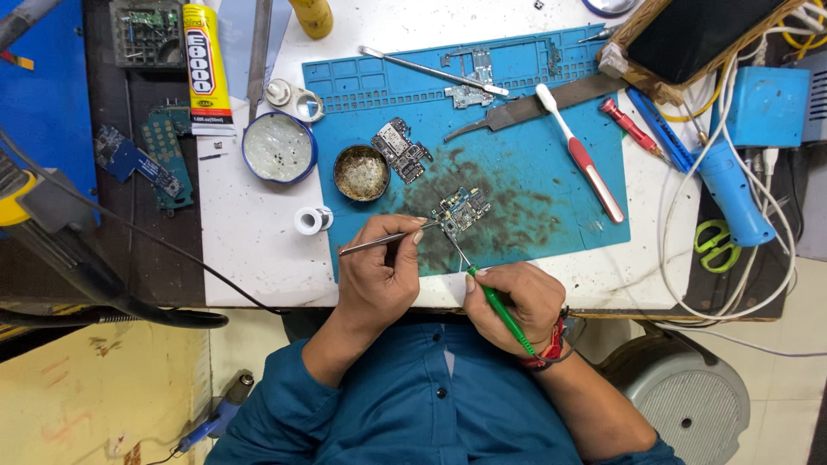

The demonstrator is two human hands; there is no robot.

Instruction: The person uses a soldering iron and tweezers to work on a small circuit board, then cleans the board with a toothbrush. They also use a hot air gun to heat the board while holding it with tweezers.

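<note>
Looking down from the head view, the left hand [376, 274] is closed around tweezers [383, 240] whose tips touch the small circuit board [461, 211] on the blue mat [534, 181]. The right hand [515, 297] grips a green-handled tool [500, 312], its tip pointing up-left at the board, which lies just beyond both hands.

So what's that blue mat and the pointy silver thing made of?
The blue work mat looks like soft rubber or silicone: matte, with moulded compartments along its top and dark stains. The thin silver tweezers in the left hand look like bare metal, shiny and grey. The green-handled tool in the right hand seems plastic with a metal tip.
</note>
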